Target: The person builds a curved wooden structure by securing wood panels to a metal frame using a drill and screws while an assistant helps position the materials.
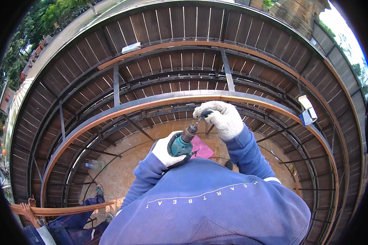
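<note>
My left hand (164, 149), in a white knit glove, is closed round a teal power drill (180, 146), its metal chuck (189, 133) angled up and away from me. My right hand (225, 121), also gloved, is just beyond the chuck, fingers curled on a small dark piece (207, 113) by the tip of the bit (196, 124); what that piece is I cannot make out. Beneath my hands a pink sheet (202, 145) lies on the dusty floor.
A curved tiered frame with an orange-brown strip (90, 114) rings me; a small open box (308, 111) rests on it at right, a white packet (131, 47) farther back. A plastic bottle (95, 165) is lower left. A co-worker's hand (28, 212) holds curved strips (59, 210) at bottom left.
</note>
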Demonstrator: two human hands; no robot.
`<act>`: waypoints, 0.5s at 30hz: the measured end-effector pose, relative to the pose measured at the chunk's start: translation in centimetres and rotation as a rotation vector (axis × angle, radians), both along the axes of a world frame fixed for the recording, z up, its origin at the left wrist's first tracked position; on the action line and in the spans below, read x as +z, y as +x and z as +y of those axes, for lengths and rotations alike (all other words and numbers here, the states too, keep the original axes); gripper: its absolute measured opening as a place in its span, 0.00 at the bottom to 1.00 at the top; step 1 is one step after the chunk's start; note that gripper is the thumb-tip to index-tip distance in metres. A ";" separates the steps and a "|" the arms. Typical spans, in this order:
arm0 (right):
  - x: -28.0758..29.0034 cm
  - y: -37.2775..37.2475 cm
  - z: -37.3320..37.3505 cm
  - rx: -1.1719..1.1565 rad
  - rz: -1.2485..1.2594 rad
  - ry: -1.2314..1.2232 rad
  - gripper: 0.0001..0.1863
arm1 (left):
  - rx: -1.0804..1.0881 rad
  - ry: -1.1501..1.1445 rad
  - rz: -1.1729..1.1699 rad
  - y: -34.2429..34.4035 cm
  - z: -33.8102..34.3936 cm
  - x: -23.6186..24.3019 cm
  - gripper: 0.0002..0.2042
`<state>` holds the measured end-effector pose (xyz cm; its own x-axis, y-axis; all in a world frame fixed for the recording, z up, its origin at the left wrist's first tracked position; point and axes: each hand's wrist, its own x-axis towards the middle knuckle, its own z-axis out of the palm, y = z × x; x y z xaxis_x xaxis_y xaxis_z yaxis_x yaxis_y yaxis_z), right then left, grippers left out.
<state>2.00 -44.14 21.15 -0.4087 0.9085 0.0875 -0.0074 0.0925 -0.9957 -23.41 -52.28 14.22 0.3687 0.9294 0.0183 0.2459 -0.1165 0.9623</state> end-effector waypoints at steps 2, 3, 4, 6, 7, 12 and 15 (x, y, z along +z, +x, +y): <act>0.0 -0.1 0.0 0.008 0.004 -0.006 0.16 | 0.013 0.008 0.012 0.1 -0.1 0.1 0.35; 0.0 -0.1 0.0 0.017 0.012 -0.008 0.15 | 0.020 0.010 0.018 0.0 -0.2 0.1 0.35; 0.0 -0.1 -0.1 0.025 0.020 -0.010 0.14 | 0.027 -0.001 0.023 0.0 -0.3 0.1 0.36; -0.1 -0.2 -0.2 0.014 0.037 -0.028 0.12 | 0.030 -0.022 0.032 0.1 -0.2 0.1 0.36; 0.2 -0.1 0.1 -0.006 0.047 -0.018 0.11 | 0.042 -0.023 0.029 0.2 0.1 0.1 0.37; -1.5 -0.8 1.2 0.101 0.098 -0.001 0.09 | 0.049 -0.026 -0.027 -0.2 0.3 -2.1 0.39; -1.5 -0.6 1.7 0.135 0.110 0.061 0.10 | 0.070 -0.053 -0.081 0.4 0.7 -1.8 0.39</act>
